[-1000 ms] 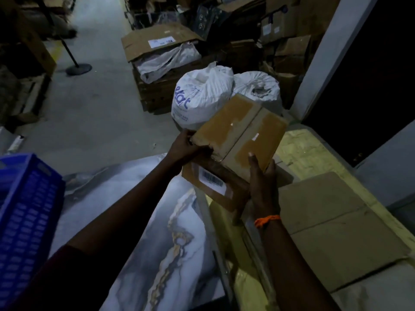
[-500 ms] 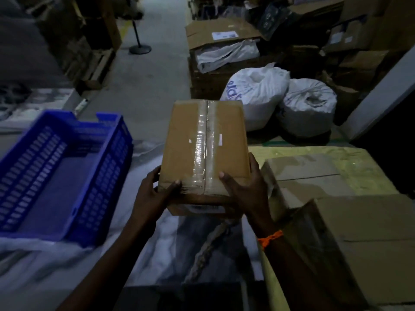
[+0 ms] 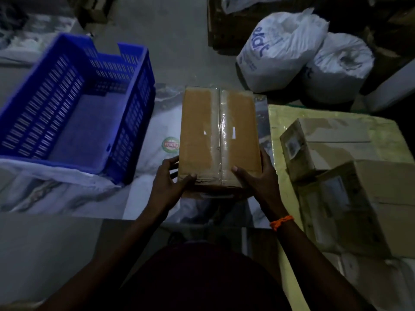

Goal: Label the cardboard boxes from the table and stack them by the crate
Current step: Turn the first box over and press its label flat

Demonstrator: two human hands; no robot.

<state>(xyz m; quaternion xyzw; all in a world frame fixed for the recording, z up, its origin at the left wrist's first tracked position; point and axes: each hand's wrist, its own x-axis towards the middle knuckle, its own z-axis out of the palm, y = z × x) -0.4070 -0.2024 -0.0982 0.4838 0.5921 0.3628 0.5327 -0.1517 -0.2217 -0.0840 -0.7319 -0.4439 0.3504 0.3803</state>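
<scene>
Cardboard fills both hands: the left hand (image 3: 167, 180) and right hand (image 3: 258, 179) grip the taped box (image 3: 202, 131) at its near corners, thumbs on top, over the marbled table (image 3: 67, 198), just right of the blue crate (image 3: 137, 113); another box (image 3: 332, 144) stands farther right.

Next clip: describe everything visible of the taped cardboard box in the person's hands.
The cardboard box is brown, rectangular and closed, its top flaps sealed by glossy clear tape running lengthwise down the middle, with two small white marks beside it. It lies flat, long axis pointing away from the person, right of the blue crate. The left hand and right hand hold its near corners, thumbs on top. Whether it rests on the table is unclear.
</scene>
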